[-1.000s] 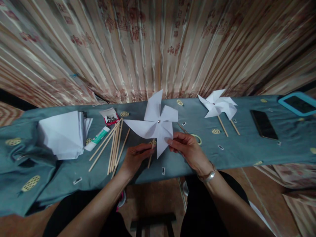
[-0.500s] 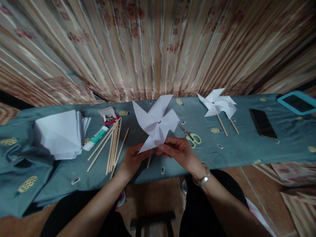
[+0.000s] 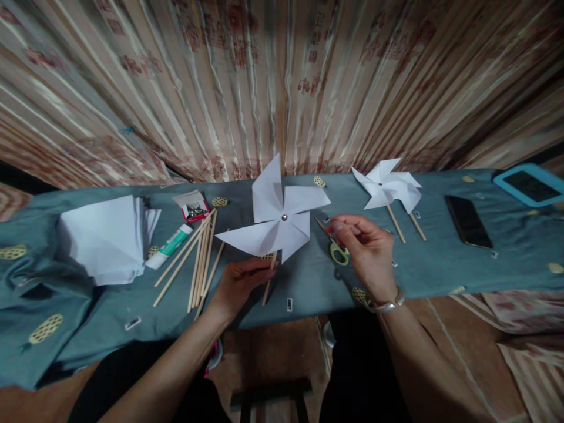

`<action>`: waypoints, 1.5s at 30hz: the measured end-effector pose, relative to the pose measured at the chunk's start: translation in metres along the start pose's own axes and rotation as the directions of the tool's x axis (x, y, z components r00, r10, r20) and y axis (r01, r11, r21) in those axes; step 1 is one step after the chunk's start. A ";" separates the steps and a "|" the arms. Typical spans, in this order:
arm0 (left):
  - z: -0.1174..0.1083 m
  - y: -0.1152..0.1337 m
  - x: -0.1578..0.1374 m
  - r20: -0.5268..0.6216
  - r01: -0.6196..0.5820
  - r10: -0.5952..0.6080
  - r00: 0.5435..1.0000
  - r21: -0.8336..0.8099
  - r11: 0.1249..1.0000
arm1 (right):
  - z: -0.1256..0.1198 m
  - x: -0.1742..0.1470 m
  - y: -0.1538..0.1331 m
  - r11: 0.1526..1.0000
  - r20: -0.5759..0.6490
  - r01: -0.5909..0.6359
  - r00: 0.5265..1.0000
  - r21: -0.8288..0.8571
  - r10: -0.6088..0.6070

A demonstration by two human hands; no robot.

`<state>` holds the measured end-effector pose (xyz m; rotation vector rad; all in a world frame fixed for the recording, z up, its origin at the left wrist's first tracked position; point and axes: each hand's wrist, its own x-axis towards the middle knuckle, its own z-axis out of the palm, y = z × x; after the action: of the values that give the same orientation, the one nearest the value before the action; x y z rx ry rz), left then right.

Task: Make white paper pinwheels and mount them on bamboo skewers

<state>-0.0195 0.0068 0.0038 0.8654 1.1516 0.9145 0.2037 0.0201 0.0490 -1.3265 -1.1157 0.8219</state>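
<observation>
Clearly, one white pinwheel [image 3: 284, 229] is held up by its stick [image 3: 267, 291] in the left hand [image 3: 240, 285]

The stick is pinched between thumb and fingers, its top hidden behind paper blades; right of the pinwheel, the right hand [image 3: 368, 252] is loosely curled, thumb and forefinger nearly meeting, and whether anything is gripped cannot be told. One pair of scissors [image 3: 338, 254] is partly covered by it. Farther right of the pinwheel, two overlapping pinwheels [image 3: 381, 185], one phone [image 3: 467, 222] and one blue-framed panel [image 3: 529, 185], cut off, are seen; left of it, one tube [image 3: 168, 247], one small box [image 3: 194, 208], one paper stack [image 3: 106, 238] and several loose sticks [image 3: 202, 258], too overlapped for sure counting
</observation>
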 end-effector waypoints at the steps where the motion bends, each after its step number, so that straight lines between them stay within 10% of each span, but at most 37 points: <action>1: 0.000 0.000 0.000 0.004 -0.002 0.002 1.000 0.004 1.000 | 0.001 0.000 0.001 1.000 0.047 -0.021 0.999 0.006 0.021; 6: 0.001 0.001 0.000 0.017 0.006 -0.006 1.000 0.016 1.000 | 0.013 -0.006 0.004 0.959 0.352 -0.245 0.918 0.139 0.183; 14: 0.002 0.003 -0.002 0.035 -0.053 0.052 0.998 0.036 0.998 | 0.021 -0.014 0.003 0.878 0.427 -0.429 0.849 0.214 0.311; 31: -0.002 -0.003 -0.003 0.050 -0.156 0.150 0.987 0.142 0.978 | 0.044 -0.033 0.000 0.925 0.613 -0.368 0.753 0.090 0.239; 39: 0.001 0.001 -0.002 -0.046 -0.023 0.021 0.999 -0.040 0.999 | 0.004 -0.019 -0.021 0.987 0.267 -0.087 0.963 0.138 0.048; 45: 0.004 0.000 -0.002 -0.033 0.030 -0.033 0.999 -0.093 0.995 | -0.002 -0.002 -0.001 0.997 -0.012 0.060 0.998 0.055 -0.059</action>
<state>-0.0164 0.0046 0.0053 0.7573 1.1411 0.9528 0.2053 0.0171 0.0495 -1.2442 -1.1116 0.7963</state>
